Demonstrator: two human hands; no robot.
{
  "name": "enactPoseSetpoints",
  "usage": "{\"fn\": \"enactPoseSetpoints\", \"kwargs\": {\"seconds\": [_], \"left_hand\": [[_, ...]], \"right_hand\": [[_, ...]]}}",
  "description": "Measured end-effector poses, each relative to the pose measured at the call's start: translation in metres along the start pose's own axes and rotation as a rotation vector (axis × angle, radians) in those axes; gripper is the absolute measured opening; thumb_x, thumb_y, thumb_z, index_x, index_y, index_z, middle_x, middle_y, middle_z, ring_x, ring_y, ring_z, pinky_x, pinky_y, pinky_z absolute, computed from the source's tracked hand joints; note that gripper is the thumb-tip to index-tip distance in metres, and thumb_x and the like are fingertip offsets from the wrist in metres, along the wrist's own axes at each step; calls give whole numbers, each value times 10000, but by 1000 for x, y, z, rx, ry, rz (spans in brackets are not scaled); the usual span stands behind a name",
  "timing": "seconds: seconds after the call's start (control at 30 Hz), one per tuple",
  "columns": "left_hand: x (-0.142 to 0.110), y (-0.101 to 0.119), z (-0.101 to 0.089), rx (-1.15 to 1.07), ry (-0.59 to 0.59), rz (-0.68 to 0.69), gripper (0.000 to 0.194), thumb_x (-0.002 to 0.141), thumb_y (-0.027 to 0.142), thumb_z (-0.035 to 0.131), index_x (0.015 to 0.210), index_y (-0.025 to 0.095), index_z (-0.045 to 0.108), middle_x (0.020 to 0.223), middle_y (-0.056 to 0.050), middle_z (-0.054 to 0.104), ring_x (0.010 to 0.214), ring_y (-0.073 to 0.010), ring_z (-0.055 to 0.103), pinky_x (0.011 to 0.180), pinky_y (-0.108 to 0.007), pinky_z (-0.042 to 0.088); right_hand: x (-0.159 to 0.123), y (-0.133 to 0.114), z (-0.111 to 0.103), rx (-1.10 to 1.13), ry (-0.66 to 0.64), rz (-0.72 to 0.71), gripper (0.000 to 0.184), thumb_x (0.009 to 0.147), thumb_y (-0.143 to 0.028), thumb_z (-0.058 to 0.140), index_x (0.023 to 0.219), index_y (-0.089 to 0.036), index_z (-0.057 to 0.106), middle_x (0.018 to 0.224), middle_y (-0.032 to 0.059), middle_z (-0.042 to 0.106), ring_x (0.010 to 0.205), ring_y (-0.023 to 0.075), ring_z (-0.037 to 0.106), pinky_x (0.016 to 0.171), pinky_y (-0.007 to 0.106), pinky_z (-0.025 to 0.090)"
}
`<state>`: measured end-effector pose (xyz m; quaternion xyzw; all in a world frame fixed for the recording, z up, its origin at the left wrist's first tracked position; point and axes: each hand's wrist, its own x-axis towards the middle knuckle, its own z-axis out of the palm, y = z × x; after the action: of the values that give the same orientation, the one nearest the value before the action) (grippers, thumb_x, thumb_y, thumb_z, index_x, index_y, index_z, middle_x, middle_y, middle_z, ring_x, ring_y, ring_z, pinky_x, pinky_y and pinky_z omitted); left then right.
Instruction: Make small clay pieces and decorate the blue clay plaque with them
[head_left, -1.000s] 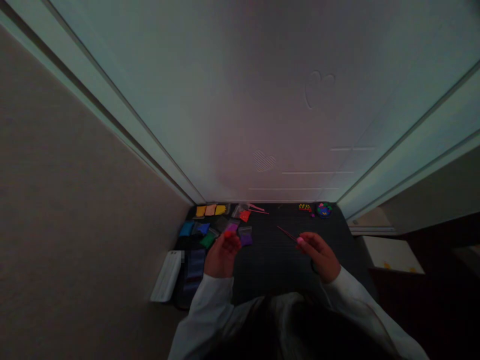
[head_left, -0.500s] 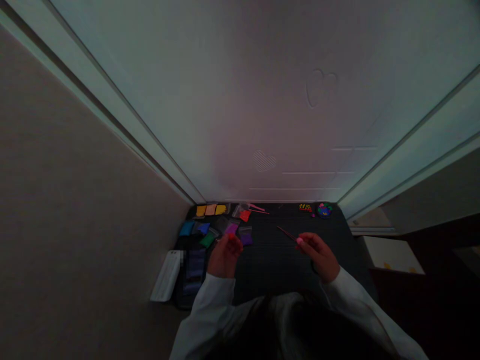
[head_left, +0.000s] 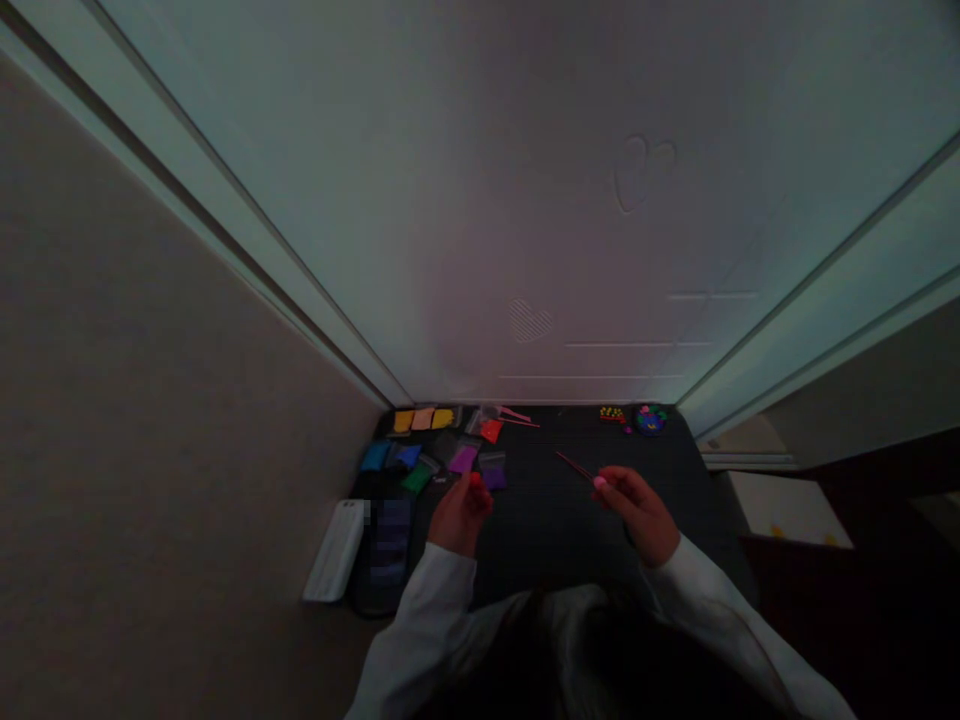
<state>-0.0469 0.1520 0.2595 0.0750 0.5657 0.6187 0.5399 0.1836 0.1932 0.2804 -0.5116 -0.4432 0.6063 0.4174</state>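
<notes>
My left hand (head_left: 459, 518) is closed, its fingertips pinching a small red lump (head_left: 475, 480) that looks like modelling clay. It hovers over the dark table, close to the purple packet (head_left: 493, 474). Between the thumb and fingers of my right hand (head_left: 642, 512) is a thin, dark pink stick-like tool (head_left: 574, 464), pointing up and to the left. A light pink spot shows at those fingertips; whether it is part of the tool or something else, I cannot tell. The two hands are apart, and the tool's tip touches nothing I can make out.
Packets of coloured material, including green (head_left: 416, 477), blue (head_left: 376, 456) and yellow (head_left: 442, 419), lie at the table's left. Pink sticks (head_left: 517, 419), yellow beads (head_left: 611, 413) and a round colourful piece (head_left: 650, 419) line the back. A phone-like dark device (head_left: 391, 540) lies beside a white strip (head_left: 335, 550).
My left hand has shifted slightly right and turned, so the red lump shows more plainly at its fingertips. My right hand and its tool have hardly moved.
</notes>
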Motion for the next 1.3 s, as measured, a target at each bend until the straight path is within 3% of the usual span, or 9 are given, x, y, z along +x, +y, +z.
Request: {"fn": "enactPoseSetpoints", "kwargs": {"seconds": [0.13, 0.33, 0.5, 0.63, 0.73, 0.9, 1.13, 1.3], "left_hand": [[14, -22, -7, 238, 25, -27, 260, 803, 359, 433, 793, 123, 541, 670, -9, 558, 572, -84, 539, 563, -251, 461], [39, -57, -42, 815, 109, -90, 263, 793, 304, 474, 987, 132, 519, 989, -56, 546, 856, -167, 541, 721, -355, 460], [44, -60, -73, 1179, 200, -54, 269, 788, 329, 474, 962, 132, 531, 999, -61, 549, 905, -177, 523, 792, -398, 415], [48, -55, -90, 1380, 357, 52, 190, 723, 332, 540, 791, 158, 575, 1148, -77, 478, 1139, -268, 332, 920, -489, 225], [53, -52, -100, 1455, 489, 91, 156, 705, 342, 534, 733, 196, 582, 1263, -75, 381, 1204, -308, 212, 921, -499, 171], [64, -49, -112, 1515, 582, 70, 257, 730, 372, 515, 870, 167, 578, 1262, -81, 378, 1199, -283, 232, 930, -496, 195], [78, -40, -121, 1514, 512, 53, 324, 787, 329, 473, 1056, 148, 491, 1153, -84, 469, 1028, -218, 461, 847, -447, 378], [79, -38, -112, 1459, 422, 98, 307, 789, 311, 477, 1051, 151, 495, 1120, -79, 492, 996, -207, 486, 823, -429, 406]], "right_hand": [[-1, 0, 0, -1, 0, -4, 268, 650, -385, 627, 835, -204, 557, 746, 3, 565, 690, 139, 568, 646, 279, 448], [-1, 0, -3, 1, 7, -3, 290, 635, -400, 636, 826, -196, 559, 729, 8, 567, 672, 141, 566, 625, 278, 450], [-2, 1, -3, 6, 3, 6, 280, 642, -392, 633, 827, -194, 558, 736, 6, 563, 676, 136, 564, 620, 267, 443], [-3, 2, 0, 4, 0, 12, 288, 630, -396, 642, 820, -195, 559, 745, 8, 566, 680, 143, 568, 643, 288, 451], [-3, 2, 2, 4, -3, 13, 307, 616, -409, 648, 819, -195, 562, 752, 12, 572, 682, 149, 572, 648, 297, 457], [-3, 2, 1, 3, 4, 9, 306, 613, -411, 647, 818, -199, 569, 747, 6, 573, 678, 142, 568, 639, 288, 452], [-6, 2, 2, -6, -3, 14, 271, 637, -387, 636, 814, -195, 566, 740, 2, 568, 673, 134, 566, 631, 274, 433], [-6, 3, 2, -8, -8, 6, 248, 655, -371, 625, 817, -195, 561, 740, -1, 559, 675, 129, 557, 634, 271, 426]]}}
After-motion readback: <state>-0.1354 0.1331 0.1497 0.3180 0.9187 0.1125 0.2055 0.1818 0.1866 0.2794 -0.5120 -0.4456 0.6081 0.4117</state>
